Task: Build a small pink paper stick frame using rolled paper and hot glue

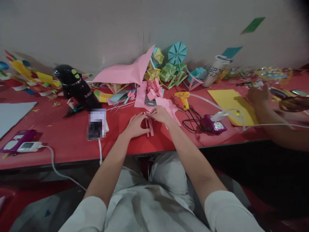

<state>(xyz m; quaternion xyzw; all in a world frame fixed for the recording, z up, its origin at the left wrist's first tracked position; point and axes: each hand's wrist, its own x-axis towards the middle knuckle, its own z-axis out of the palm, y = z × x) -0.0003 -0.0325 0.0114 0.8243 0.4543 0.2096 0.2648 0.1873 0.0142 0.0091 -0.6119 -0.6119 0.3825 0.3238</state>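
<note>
Narrow folded pink paper strips (151,128) stand between my hands at the middle of the red table (116,151). My left hand (136,126) curves around their left side, thumb and fingers closed on them. From the right, my right hand (158,113) pinches their upper end with its fingertips. Just behind my hands lie a flat pink paper strip (140,95) and a cluster of folded pink paper pieces (154,89). A pink paper sheet (169,108) lies partly under my right hand. The join between strips and fingertips is too small to make out.
A yellow glue gun (183,98) and a purple power socket (214,124) with cables are to the right. At left stand a phone (97,125) and a black bottle (77,85). Paper umbrellas (177,53) line the wall. A co-worker's arm (272,119) rests near yellow paper (231,104).
</note>
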